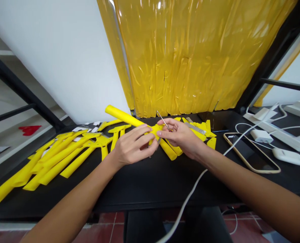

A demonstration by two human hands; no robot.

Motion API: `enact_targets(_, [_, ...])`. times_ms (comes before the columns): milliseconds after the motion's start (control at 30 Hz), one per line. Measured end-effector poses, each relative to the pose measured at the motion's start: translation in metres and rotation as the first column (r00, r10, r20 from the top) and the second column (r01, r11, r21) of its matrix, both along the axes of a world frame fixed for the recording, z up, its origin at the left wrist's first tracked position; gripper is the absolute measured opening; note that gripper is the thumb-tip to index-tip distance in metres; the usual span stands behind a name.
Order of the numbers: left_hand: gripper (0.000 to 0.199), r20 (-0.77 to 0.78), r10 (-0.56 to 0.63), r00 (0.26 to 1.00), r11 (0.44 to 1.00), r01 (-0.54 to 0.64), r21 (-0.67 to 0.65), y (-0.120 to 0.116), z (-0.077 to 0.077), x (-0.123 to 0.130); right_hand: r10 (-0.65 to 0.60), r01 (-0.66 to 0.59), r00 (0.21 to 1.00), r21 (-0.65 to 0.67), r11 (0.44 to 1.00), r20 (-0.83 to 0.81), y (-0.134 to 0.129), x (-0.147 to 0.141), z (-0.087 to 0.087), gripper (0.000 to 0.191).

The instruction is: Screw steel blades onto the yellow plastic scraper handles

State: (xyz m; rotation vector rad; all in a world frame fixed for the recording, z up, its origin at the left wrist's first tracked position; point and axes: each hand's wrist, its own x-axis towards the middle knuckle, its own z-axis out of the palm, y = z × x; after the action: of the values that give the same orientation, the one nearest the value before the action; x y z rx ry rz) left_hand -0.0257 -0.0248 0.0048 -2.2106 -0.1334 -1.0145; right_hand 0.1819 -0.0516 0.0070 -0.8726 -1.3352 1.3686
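My left hand (136,143) is closed around a yellow piece with a long rounded arm (123,115), which points up and to the left. My right hand (181,135) meets it at the piece's hub. Between the right thumb and fingers is a slim metal rod (162,119), tilted up and left; its lower end is hidden by the fingers. Beneath both hands, a yellow tube-like arm (170,151) reaches toward me; whether it belongs to the held piece I cannot tell.
Yellow branched pieces (76,148) lie heaped on the black table (150,189) at left. More yellow parts (202,128) lie at right, near a phone (251,152), white chargers (261,136) and a white cable (190,199). A yellow plastic curtain (190,60) hangs behind.
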Motion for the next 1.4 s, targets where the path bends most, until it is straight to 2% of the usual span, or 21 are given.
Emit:
enact_targets(100, [0.022, -0.022, 0.001, 1.0, 1.0, -0.001, -0.027, 0.002, -0.001, -0.004, -0.114, 0.113, 0.993, 0.123, 0.986, 0.0, 0.002, 0.0, 0.0, 0.034])
enact_targets(167, [0.026, 0.027, 0.016, 1.0, 0.99, -0.012, -0.142, 0.003, -0.003, -0.006, -0.205, 0.195, 0.978, 0.216, 0.957, 0.025, 0.004, 0.001, -0.003, 0.031])
enact_targets(267, [0.03, 0.225, 0.068, 0.972, 0.931, 0.019, -0.365, 0.006, -0.003, -0.008, -0.329, 0.242, 0.932, 0.412, 0.879, 0.155, 0.007, 0.004, -0.007, 0.034])
enact_targets(400, [0.023, 0.489, 0.129, 0.863, 0.833, 0.173, -0.526, 0.01, 0.0, -0.01, -0.448, 0.094, 0.82, 0.689, 0.718, 0.355, 0.004, 0.007, -0.011, 0.035])
enact_targets(500, [0.021, 0.577, 0.159, 0.801, 0.775, 0.261, -0.576, 0.013, 0.002, -0.011, -0.478, -0.039, 0.775, 0.787, 0.616, 0.413, -0.001, 0.005, -0.013, 0.038])
enact_targets(567, [0.022, 0.602, 0.171, 0.78, 0.771, 0.274, -0.574, 0.014, 0.003, -0.012, -0.485, -0.095, 0.756, 0.807, 0.583, 0.44, -0.005, 0.004, -0.013, 0.04])
enact_targets(733, [0.025, 0.606, 0.155, 0.78, 0.813, 0.247, -0.527, 0.013, 0.0, -0.01, -0.512, -0.139, 0.726, 0.827, 0.545, 0.46, -0.009, 0.002, -0.011, 0.04])
enact_targets(900, [0.029, 0.598, 0.152, 0.787, 0.821, 0.237, -0.52, 0.011, -0.004, -0.01, -0.504, -0.151, 0.74, 0.839, 0.522, 0.446, -0.008, 0.002, -0.008, 0.039])
enact_targets(1167, [0.029, 0.584, 0.182, 0.791, 0.806, 0.22, -0.549, 0.012, -0.007, -0.012, -0.488, -0.187, 0.713, 0.807, 0.56, 0.503, -0.005, 0.008, -0.01, 0.043])
enact_targets(1267, [0.03, 0.543, 0.193, 0.817, 0.847, 0.141, -0.512, 0.011, -0.005, -0.013, -0.501, -0.197, 0.685, 0.797, 0.571, 0.528, -0.006, 0.009, -0.01, 0.044])
enact_targets(1400, [0.03, 0.476, 0.202, 0.856, 0.934, -0.022, -0.357, 0.009, -0.001, -0.014, -0.533, -0.185, 0.638, 0.782, 0.596, 0.557, -0.012, 0.007, -0.009, 0.045])
